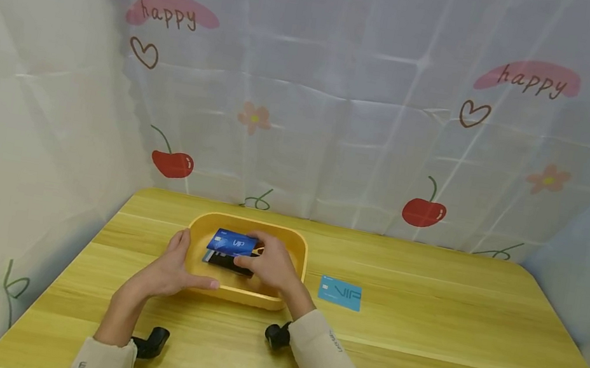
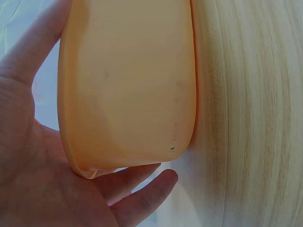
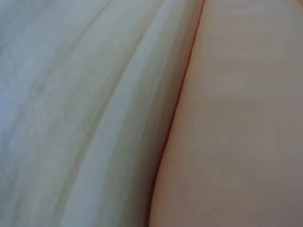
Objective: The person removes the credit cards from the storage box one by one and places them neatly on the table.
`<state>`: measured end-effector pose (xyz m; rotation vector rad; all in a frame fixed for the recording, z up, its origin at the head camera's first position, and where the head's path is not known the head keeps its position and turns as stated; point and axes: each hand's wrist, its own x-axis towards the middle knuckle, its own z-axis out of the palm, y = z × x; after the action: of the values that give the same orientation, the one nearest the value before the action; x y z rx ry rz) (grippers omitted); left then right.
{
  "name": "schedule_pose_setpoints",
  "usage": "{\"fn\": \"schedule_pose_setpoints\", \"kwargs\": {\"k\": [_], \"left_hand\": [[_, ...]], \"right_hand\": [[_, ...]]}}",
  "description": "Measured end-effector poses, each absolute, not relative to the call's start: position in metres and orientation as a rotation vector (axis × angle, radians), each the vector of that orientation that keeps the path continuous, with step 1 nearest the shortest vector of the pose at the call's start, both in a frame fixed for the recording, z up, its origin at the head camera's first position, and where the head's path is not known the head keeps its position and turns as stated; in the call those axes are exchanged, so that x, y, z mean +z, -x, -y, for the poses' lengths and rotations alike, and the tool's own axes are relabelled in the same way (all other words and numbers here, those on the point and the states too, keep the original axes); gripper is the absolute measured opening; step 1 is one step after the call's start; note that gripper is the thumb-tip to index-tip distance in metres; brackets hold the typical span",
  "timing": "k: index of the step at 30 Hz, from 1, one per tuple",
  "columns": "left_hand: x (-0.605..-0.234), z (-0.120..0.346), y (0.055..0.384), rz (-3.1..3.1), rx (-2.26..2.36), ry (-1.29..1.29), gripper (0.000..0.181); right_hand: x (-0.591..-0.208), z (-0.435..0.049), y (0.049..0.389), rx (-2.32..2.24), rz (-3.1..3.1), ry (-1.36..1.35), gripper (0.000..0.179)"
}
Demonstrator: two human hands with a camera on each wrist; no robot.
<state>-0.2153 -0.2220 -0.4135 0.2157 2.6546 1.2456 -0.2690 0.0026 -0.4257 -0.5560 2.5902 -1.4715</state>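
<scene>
A yellow plastic bin [image 1: 239,296] stands on the table, and my left hand [image 1: 168,270] grips its near left corner. The thumb lies along the near rim; the fingers reach round the left end, as the left wrist view shows beside the bin's wall [image 2: 128,85]. Inside the bin, my right hand [image 1: 273,262] pinches the right end of a dark blue VIP card [image 1: 230,242]. Beneath that card lies a black flat item [image 1: 230,264] with a light blue edge at its left; its kind is unclear. The right wrist view has only the bin's outer wall [image 3: 232,123] and a blurred surface.
To the right of the bin, a light blue VIP card [image 1: 340,293] lies flat on the wooden table [image 1: 454,312]. Black wrist devices [image 1: 278,337] sit at both wrists. A white curtain [image 1: 335,152] with cherries and hearts closes off the back and sides.
</scene>
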Motion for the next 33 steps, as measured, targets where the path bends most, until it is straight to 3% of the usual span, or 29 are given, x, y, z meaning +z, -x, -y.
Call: {"fn": "schedule_pose_setpoints", "kwargs": {"k": [33], "left_hand": [[-0.413,0.222,0.214,-2.652,1.239,-0.222,0.136]], "right_hand": [[-0.404,-0.076,0.229,-1.61,-2.501,0.787,0.053]]}}
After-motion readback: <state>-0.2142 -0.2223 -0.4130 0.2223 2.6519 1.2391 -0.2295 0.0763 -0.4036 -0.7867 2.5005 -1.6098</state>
